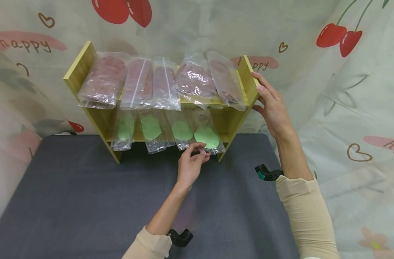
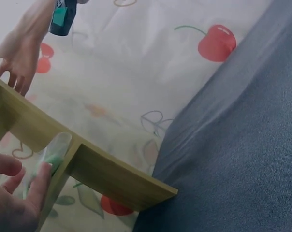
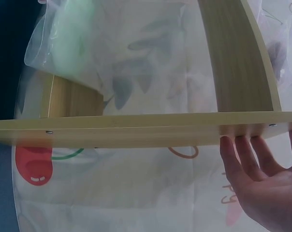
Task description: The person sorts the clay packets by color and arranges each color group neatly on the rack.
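A two-tier wooden shelf (image 1: pixel 239 120) stands on the dark grey table. Its lower board carries several clear plastic bags with green round pieces inside. At the rightmost of these, my left hand (image 1: pixel 191 165) has its curled fingers at the bottom edge of the bag (image 1: pixel 207 136), seeming to pinch it. The left wrist view shows the fingers (image 2: pixel 38 186) against that bag, with part of the hand cut off by the frame. Meanwhile my right hand (image 1: pixel 274 109) rests on the outer face of the shelf's right side panel (image 3: pixel 136 131), near its top, with fairly straight fingers.
Zip bags with reddish-pink contents (image 1: pixel 103 77) lie side by side along the upper tier, overhanging its front edge. The table (image 1: pixel 87 201) spreads in front of the shelf. A printed cloth (image 1: pixel 190 28) with cherries hangs behind and at both sides.
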Demonstrator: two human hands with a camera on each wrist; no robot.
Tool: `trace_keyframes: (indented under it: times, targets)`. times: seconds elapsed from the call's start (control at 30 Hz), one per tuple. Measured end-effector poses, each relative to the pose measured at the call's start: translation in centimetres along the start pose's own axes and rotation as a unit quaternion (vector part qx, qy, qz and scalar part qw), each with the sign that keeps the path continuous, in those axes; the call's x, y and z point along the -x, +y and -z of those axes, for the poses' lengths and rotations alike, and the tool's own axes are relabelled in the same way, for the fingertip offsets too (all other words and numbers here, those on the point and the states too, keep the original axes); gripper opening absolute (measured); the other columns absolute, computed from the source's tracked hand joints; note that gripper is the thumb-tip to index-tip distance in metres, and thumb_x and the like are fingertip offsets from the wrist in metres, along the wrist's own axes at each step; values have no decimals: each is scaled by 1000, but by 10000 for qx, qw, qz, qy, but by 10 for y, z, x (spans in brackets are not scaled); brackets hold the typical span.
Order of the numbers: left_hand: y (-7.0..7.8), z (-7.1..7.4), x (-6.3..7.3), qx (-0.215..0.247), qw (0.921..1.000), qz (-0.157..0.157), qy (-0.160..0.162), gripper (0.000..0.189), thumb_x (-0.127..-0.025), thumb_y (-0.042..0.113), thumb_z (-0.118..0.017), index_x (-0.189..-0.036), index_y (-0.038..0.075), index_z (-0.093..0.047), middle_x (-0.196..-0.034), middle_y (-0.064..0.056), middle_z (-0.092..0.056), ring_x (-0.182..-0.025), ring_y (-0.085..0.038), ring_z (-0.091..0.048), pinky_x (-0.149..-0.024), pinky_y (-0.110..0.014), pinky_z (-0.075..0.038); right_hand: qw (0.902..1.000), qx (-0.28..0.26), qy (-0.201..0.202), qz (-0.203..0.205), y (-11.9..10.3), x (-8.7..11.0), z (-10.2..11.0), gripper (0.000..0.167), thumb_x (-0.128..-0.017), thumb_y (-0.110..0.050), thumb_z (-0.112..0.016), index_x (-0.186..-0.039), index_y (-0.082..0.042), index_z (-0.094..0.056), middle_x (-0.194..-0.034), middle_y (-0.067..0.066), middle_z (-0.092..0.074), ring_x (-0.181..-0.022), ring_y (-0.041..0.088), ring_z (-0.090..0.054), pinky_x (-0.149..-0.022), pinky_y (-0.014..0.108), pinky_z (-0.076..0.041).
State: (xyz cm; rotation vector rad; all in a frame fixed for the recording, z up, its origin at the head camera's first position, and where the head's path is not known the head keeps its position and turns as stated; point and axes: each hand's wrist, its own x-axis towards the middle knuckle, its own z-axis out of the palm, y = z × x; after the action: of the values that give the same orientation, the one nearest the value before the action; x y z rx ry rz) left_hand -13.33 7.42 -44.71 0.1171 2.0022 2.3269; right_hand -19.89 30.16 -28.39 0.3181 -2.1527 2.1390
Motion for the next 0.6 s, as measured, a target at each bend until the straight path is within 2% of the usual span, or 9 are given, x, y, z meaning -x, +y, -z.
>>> trace_keyframes:
  times: [0.13, 0.23, 0.43, 0.6]
  targets:
    - [2, -1, 3, -86, 9996, 276, -54, 29, -98, 8, -62, -127, 10, -64, -113, -13, -70, -97, -24, -72, -93, -37, -52, 10000, -8, 9, -3, 0, 0, -1, 45, -105, -32, -50, -149, -24, -46, -149, 7, -39, -125, 28, -42, -96, 42, -39]
    - [3, -1, 4, 10, 9991, 415, -110, 37, -98, 12, -63, -135, 12, -60, -117, -16, -69, -100, -27, -71, -99, -39, -48, 10000, -39, 3, -24, -1, 1, -1, 45, -105, -31, -50, -149, -24, -46, -150, 7, -38, -126, 28, -42, -96, 42, -39]
    - [4, -4, 3, 458, 9981, 392, -162, 44, -100, 9, -60, -143, 8, -52, -143, -14, -52, -110, -29, -67, -94, -32, -51, 10000, -2, 33, -14, -1, 1, -2, 45, -105, -31, -49, -149, -23, -46, -150, 7, -38, -126, 29, -41, -97, 43, -38]
    - [3, -6, 5, 826, 9957, 365, -191, 48, -100, 4, -57, -146, 5, -46, -149, -15, -44, -118, -31, -62, -94, -30, -51, 10000, -18, 43, -28, -1, 0, -2, 45, -105, -31, -49, -149, -23, -46, -150, 7, -38, -127, 29, -41, -97, 44, -37]
